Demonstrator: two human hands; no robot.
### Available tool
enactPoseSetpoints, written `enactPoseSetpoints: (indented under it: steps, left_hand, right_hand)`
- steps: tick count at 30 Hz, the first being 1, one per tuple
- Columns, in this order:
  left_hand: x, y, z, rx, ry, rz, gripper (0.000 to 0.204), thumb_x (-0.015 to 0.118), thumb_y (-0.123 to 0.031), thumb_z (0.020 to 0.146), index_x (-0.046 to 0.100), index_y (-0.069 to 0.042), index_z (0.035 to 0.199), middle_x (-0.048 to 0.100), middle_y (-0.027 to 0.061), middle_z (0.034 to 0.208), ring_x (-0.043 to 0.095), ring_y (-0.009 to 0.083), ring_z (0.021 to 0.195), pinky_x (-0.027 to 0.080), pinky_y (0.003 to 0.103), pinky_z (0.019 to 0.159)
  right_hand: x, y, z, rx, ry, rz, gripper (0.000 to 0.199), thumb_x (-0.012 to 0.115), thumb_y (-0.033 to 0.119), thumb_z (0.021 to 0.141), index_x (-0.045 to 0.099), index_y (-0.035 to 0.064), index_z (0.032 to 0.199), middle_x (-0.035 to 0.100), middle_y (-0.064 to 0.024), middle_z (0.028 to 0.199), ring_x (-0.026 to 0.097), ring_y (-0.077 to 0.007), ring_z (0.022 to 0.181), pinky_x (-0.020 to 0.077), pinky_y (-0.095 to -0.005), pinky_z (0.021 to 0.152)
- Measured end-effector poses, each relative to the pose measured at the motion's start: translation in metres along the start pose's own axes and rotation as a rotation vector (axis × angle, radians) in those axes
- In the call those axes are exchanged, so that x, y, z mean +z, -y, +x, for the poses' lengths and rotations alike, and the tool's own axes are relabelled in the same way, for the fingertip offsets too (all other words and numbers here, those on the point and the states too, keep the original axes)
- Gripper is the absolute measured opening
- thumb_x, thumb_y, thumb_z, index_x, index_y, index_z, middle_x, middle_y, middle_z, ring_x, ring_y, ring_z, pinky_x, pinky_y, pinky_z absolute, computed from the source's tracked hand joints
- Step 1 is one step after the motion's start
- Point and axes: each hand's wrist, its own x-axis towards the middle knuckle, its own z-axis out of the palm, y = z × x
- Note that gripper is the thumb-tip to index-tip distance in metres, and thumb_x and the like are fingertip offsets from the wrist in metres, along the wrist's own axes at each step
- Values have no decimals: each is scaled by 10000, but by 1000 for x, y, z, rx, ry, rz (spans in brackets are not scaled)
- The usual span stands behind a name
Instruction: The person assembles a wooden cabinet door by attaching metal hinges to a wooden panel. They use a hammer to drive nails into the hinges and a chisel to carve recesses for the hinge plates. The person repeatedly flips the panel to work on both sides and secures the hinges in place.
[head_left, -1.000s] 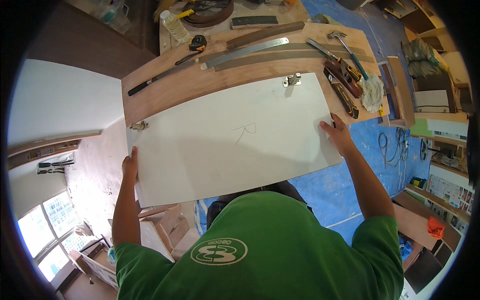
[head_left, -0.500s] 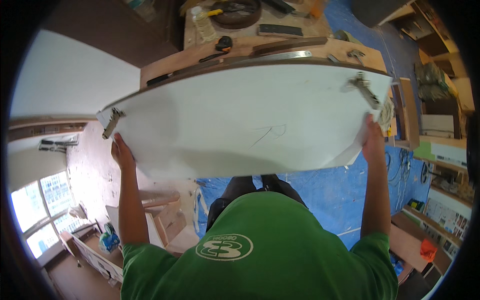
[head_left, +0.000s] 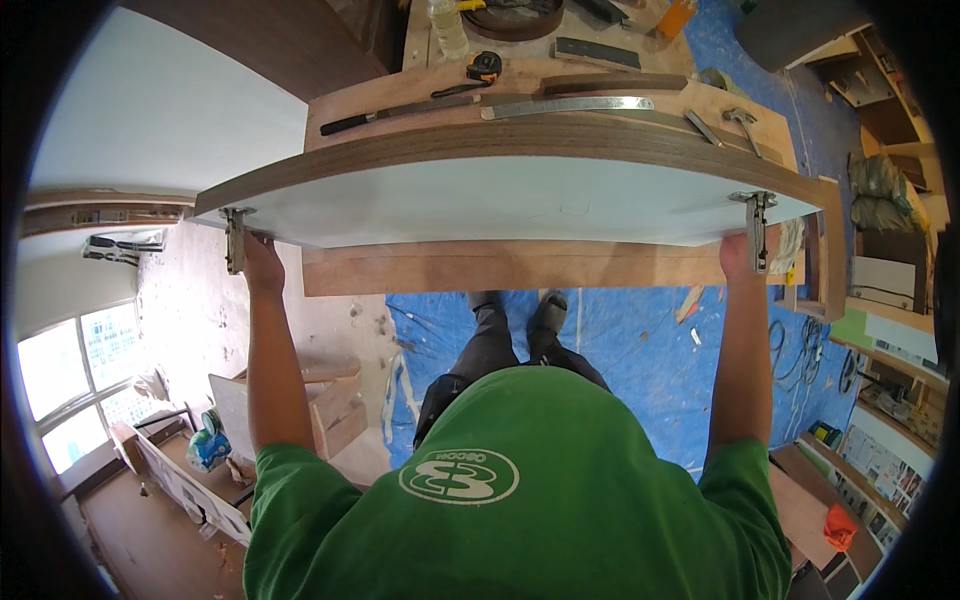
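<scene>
Between my two hands is a long cabinet door [head_left: 480, 195], with a white face towards me and a brown wood-grain edge along its top. It stands steeply tilted over a wooden board. My left hand [head_left: 264, 264] grips the door's left end, just beside a metal hinge [head_left: 236, 240]. At the other end my right hand [head_left: 737, 256] is closed on the door, partly behind a second metal hinge [head_left: 757, 230]. The door hides most of the fingers of both hands.
Beyond the door, the wooden worktop [head_left: 390, 90] bears a tape measure [head_left: 485, 67], a file [head_left: 400, 115], a metal ruler [head_left: 570, 106] and a hammer [head_left: 742, 127]. Blue sheeting [head_left: 640, 380] covers the floor under my feet. Wooden shelving [head_left: 890, 230] stands at right, a white panel [head_left: 190, 110] at left.
The door has tipped from showing its broad white face to standing nearly on edge, its brown edge now plain. Both hands stay on its ends. More of the worktop and its tools shows.
</scene>
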Motion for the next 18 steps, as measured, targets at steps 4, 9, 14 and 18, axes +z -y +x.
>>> enactPoseSetpoints:
  steps: [4, 9, 14, 18]
  left_hand:
    - [1, 2, -2, -59, 15, -54, 673, 346, -614, 1096, 361, -142, 1574, 403, 63, 1598, 405, 202, 1452, 291, 373, 1221]
    - [3, 9, -15, -1, -84, -49, 804, 307, -721, 1054, 295, -157, 1627, 430, 63, 1601, 419, 207, 1448, 262, 404, 1244]
    - [-1, -10, -41, 152, -131, 27, 712, 436, -542, 1092, 264, -107, 1628, 369, 144, 1636, 410, 281, 1472, 333, 444, 1222]
    - [1, -54, -62, 841, -236, 559, 842, 723, -282, 967, 251, 26, 1592, 321, 291, 1627, 338, 409, 1523, 326, 548, 1213]
  right_hand:
    - [-25, -10, 12, -6, 9, -9, 351, 524, 317, 1066, 605, 108, 1336, 688, -38, 1243, 660, -209, 1137, 536, -396, 982]
    - [-35, -18, 15, -4, 34, 42, 374, 538, 310, 1057, 590, 88, 1353, 685, -61, 1275, 664, -221, 1157, 550, -395, 982]
    - [-28, -19, 4, 9, 108, 60, 417, 555, 322, 1054, 566, 69, 1386, 677, -89, 1305, 659, -236, 1188, 548, -399, 1009]
    - [-21, -16, -6, -3, 78, 95, 373, 569, 290, 1050, 582, 68, 1350, 684, -89, 1265, 667, -222, 1159, 573, -383, 958]
